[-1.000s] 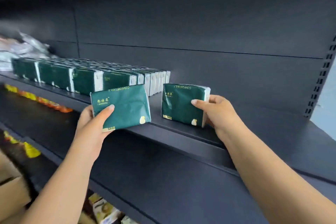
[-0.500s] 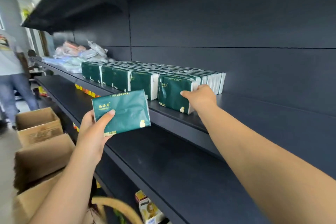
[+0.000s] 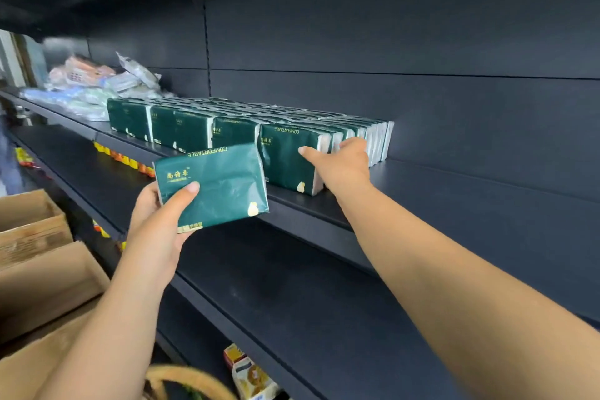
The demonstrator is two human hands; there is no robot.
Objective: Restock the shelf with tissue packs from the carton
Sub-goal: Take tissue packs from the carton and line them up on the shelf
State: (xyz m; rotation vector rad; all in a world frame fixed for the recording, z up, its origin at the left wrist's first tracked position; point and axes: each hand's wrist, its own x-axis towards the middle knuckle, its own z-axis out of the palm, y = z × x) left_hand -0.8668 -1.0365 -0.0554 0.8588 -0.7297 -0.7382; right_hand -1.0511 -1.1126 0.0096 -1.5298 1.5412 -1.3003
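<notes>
carton (image 3: pixel 42 273) cut off at left; left hand (image 3: pixel 156 224) pinches a tilted tissue pack (image 3: pixel 212 185), long axis sideways; right hand (image 3: pixel 341 162) grips the shelf (image 3: pixel 454 201) pack (image 3: pixel 289 159), fingers hidden behind.

Dark green tissue packs (image 3: pixel 293 157) with gold lettering, white ends, matte black shelf (image 3: pixel 470 191), brown cartons (image 3: pixel 39 269)
</notes>
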